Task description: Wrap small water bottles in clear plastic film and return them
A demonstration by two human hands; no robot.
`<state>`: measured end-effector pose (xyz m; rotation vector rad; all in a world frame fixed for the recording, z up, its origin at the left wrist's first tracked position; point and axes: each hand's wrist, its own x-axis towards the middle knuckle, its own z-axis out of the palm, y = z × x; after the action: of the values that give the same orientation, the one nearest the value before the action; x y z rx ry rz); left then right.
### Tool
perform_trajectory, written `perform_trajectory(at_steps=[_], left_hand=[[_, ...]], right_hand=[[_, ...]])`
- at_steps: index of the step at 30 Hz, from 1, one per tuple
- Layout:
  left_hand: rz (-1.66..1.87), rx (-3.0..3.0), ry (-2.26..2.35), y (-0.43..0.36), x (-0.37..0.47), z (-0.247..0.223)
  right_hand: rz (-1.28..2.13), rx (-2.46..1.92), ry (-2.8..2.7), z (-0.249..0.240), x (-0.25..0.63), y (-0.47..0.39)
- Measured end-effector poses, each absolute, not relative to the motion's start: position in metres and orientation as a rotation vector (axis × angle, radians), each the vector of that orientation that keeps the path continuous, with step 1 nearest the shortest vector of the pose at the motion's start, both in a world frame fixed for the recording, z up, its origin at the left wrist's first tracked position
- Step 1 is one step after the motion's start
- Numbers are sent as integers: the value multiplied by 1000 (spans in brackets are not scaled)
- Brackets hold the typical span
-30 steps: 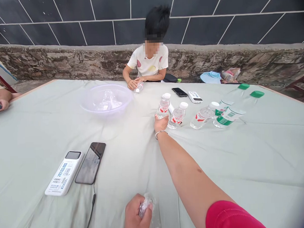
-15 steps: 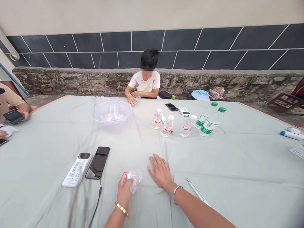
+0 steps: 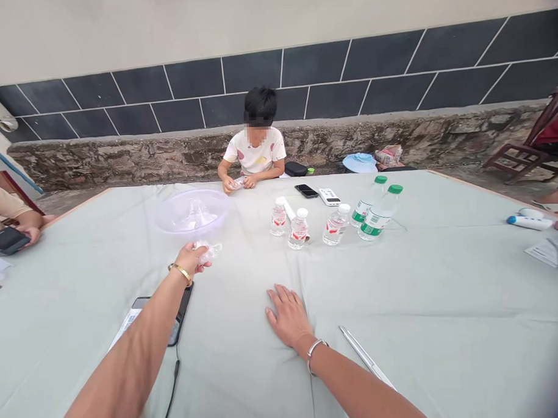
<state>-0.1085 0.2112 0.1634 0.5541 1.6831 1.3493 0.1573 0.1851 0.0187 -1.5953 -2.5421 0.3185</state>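
Note:
My left hand (image 3: 194, 258) is closed round a crumpled clear plastic bag (image 3: 211, 251), held above the table just on the near side of a translucent purple basin (image 3: 159, 220). Inside the basin lies more clear plastic (image 3: 197, 213). My right hand (image 3: 288, 315) rests palm down on the tablecloth (image 3: 382, 291), fingers spread, with nothing in it. A thin silvery stick-like object (image 3: 364, 355) lies beside my right forearm. Under my left forearm, a black phone (image 3: 184, 313) with a cable and a white power bank (image 3: 126, 324) are partly hidden.
Several water bottles (image 3: 298, 229), some green-capped (image 3: 375, 218), stand right of centre. Behind them lie a phone (image 3: 306, 191) and a white power bank (image 3: 329, 197). A person (image 3: 255, 152) opposite handles a small clear item. Other people's arms show at both sides.
My left hand has moved forward and left with the plastic bag, toward the basin. My right hand stays on the table. Across from me, the person's hands have shifted, and the view has tilted.

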Motion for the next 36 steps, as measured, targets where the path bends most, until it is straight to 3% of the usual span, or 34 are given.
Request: perform_trajectory(at_steps=[9,22,25,31,36], left_hand=[[1488,358,1448,286,-150,205],[1256,662,1660,153,-91,105],[1028,970,1862,114,-71,82],[179,1858,2061,39,-40,40],[70,2119,2080,22,-32,30]], right_hand=[[372,-1599,-2535,19,158,181],[293,-1597,-2538,20,153,187],[276,-1594,-2536,21,152,187],[278,-1576,-2525,23,152,188],[266,-1570,-2535,21,152,189]])
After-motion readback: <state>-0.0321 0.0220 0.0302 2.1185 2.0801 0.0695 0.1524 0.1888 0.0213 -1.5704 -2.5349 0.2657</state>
